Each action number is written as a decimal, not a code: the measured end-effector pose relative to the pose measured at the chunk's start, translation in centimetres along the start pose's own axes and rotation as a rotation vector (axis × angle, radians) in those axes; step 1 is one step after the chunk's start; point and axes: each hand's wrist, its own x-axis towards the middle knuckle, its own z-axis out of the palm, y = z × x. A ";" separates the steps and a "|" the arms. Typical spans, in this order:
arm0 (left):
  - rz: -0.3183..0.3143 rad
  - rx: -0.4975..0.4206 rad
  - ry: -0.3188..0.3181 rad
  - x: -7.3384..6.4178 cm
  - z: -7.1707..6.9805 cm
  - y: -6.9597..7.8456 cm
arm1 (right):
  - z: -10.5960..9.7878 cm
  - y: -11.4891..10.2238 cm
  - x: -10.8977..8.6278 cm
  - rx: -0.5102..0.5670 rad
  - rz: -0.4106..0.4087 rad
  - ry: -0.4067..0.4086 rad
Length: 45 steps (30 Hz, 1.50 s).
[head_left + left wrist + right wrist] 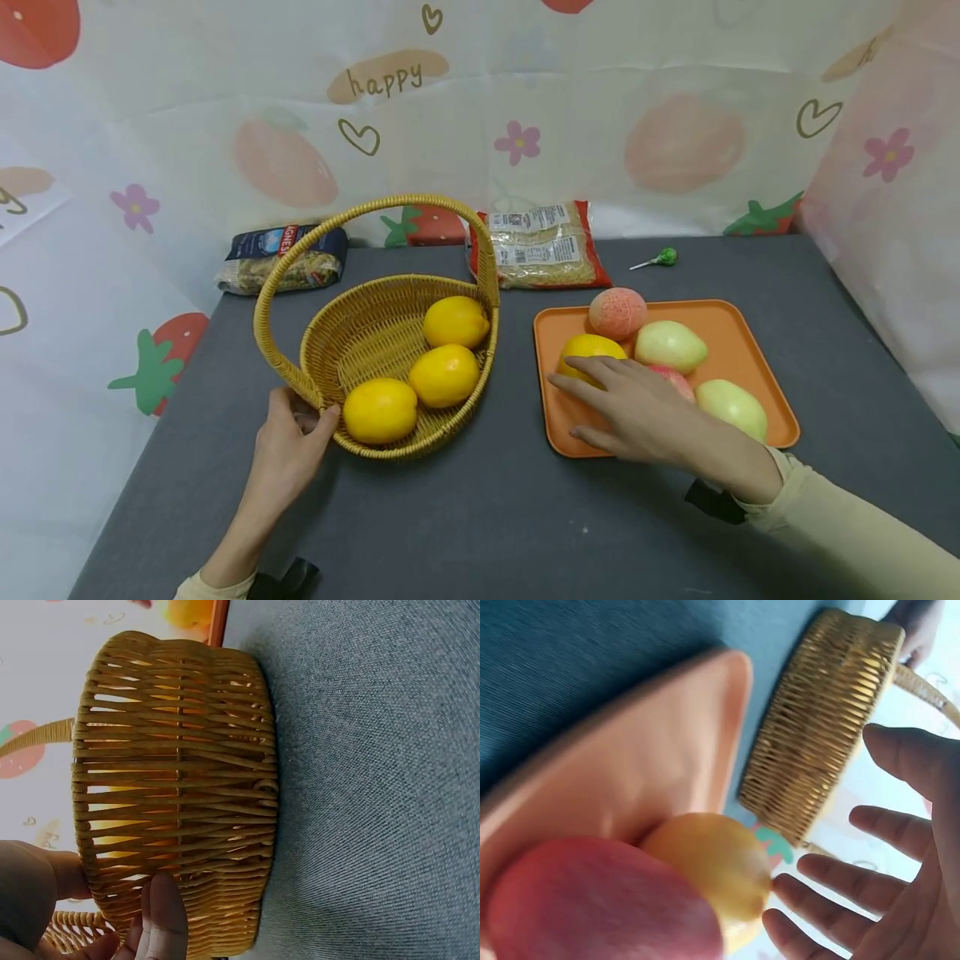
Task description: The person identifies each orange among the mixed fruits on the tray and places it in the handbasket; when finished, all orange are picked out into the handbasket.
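Note:
My left hand (288, 446) grips the rim of the yellow wicker basket (360, 325) at its left end, near the foot of the tall handle; in the left wrist view, fingers lie on the woven side (172, 772). Three lemons (380, 411) lie in the basket. Over the orange tray (720, 312), my right hand (637, 408) reaches with fingers spread, just above a lemon (592, 346) that it partly covers. In the right wrist view, the fingertips are beside that lemon (712, 862), and a reddish-pink fruit (600, 900) lies nearer the camera.
Also on the tray are a pink round fruit (617, 313) and two pale green fruits (670, 347). Behind stand a blue-labelled pasta bag (281, 257) and a red-edged clear bag (542, 247). A green lollipop (663, 257) lies behind the tray. A printed cloth (480, 117) hangs along the back.

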 end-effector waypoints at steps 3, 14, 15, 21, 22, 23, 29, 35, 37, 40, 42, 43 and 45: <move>0.006 0.003 0.004 0.0 0.0 0.0 | 0.5 0.0 -0.6 -0.027 -0.025 0.026; -0.005 -0.004 -0.013 -0.2 0.0 0.1 | 1.1 1.5 -0.5 -0.141 0.084 0.136; -0.006 -0.006 -0.017 -0.2 -0.1 0.1 | 1.1 1.7 -0.5 -0.142 0.099 0.131; 0.007 -0.004 -0.017 -0.1 -0.1 0.1 | 1.9 2.3 -0.3 -0.133 0.127 0.137; 0.009 -0.003 -0.015 -0.1 -0.1 0.1 | 2.0 2.3 -0.3 -0.132 0.126 0.143; 0.009 -0.002 -0.015 -0.2 -0.1 0.1 | 2.1 2.4 -0.3 -0.133 0.124 0.148; 0.009 0.000 -0.006 -0.2 -0.1 0.1 | 2.7 2.8 -0.1 -0.122 0.129 0.151; 0.018 0.003 0.000 -0.2 0.0 0.0 | 2.9 2.9 0.0 -0.119 0.130 0.158; 0.016 0.002 -0.002 -0.2 -0.1 0.0 | 2.9 2.9 0.0 -0.118 0.130 0.159; 0.008 0.000 -0.006 -0.2 -0.1 0.0 | 2.9 2.9 0.0 -0.119 0.130 0.160; 0.003 0.000 -0.007 -0.2 -0.1 0.1 | 2.9 2.9 0.0 -0.120 0.128 0.163; 0.002 0.001 -0.006 -0.2 -0.1 0.1 | 2.9 2.9 0.0 -0.121 0.125 0.166; 0.000 0.003 -0.004 -0.2 -0.1 0.1 | 2.9 2.9 0.1 -0.123 0.119 0.172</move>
